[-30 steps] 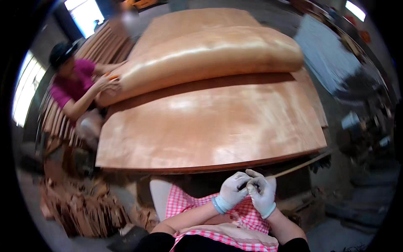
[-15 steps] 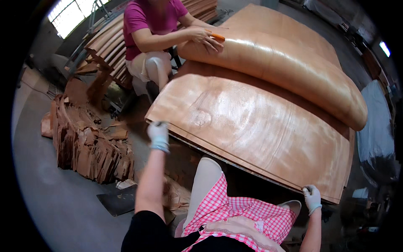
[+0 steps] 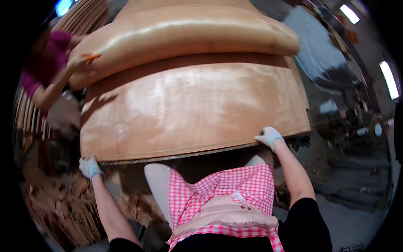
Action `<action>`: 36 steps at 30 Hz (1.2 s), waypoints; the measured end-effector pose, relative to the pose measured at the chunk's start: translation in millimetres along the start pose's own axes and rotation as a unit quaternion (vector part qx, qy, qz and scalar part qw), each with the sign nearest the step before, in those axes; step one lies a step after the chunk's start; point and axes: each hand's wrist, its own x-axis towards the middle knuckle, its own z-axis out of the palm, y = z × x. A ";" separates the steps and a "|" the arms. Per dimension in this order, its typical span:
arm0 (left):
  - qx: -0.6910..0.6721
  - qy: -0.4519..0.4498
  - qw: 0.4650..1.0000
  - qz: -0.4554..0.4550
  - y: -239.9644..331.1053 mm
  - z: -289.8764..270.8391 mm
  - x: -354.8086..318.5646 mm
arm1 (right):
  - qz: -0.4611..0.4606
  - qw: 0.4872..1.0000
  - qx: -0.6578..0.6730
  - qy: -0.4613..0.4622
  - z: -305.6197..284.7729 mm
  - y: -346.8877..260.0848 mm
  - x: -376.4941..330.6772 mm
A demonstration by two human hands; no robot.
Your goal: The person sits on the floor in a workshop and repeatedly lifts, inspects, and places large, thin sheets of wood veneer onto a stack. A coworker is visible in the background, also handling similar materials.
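Note:
A broad, glossy sheet of wood veneer (image 3: pixel 189 109) lies flat on a stack in front of me. Its far part is folded back in a thick curved roll (image 3: pixel 193 35). My left hand (image 3: pixel 89 167), in a white glove, is closed at the sheet's near left corner. Toward the right end of the same near edge, my right hand (image 3: pixel 270 137), also gloved, pinches the rim with its fingers curled. The fingertips of both hands are partly hidden at the edge.
At the far left a co-worker in a magenta top (image 3: pixel 48 63) rests a hand with an orange tool (image 3: pixel 91 57) on the roll. Torn veneer scraps (image 3: pixel 63 206) pile up at lower left. Plastic-covered goods (image 3: pixel 317 46) and a white bucket (image 3: pixel 328 106) stand right.
My view has swung to the right. My left hand, formerly blurred by the left corner, now grips there. My right hand has shifted left along the near edge, away from the right corner.

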 end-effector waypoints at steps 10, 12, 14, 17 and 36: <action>-0.010 -0.268 0.801 0.535 301.3 61.6 -413.5 | -0.023 0.999 0.022 -0.003 1.0 -2.2 -1.9; 0.040 -0.328 0.780 0.532 317.1 72.6 -442.7 | -0.029 0.999 0.031 0.012 7.9 4.6 -0.9; 0.060 -0.326 0.783 0.526 320.6 67.5 -444.1 | -0.053 0.996 0.078 -0.003 4.8 14.4 -3.5; 0.023 -0.323 0.802 0.502 318.8 72.4 -437.5 | -0.051 0.993 0.108 0.003 -10.7 80.6 4.8; 0.021 -0.294 0.814 0.500 312.4 69.9 -442.8 | 0.284 0.820 0.338 0.364 -12.8 307.2 3.6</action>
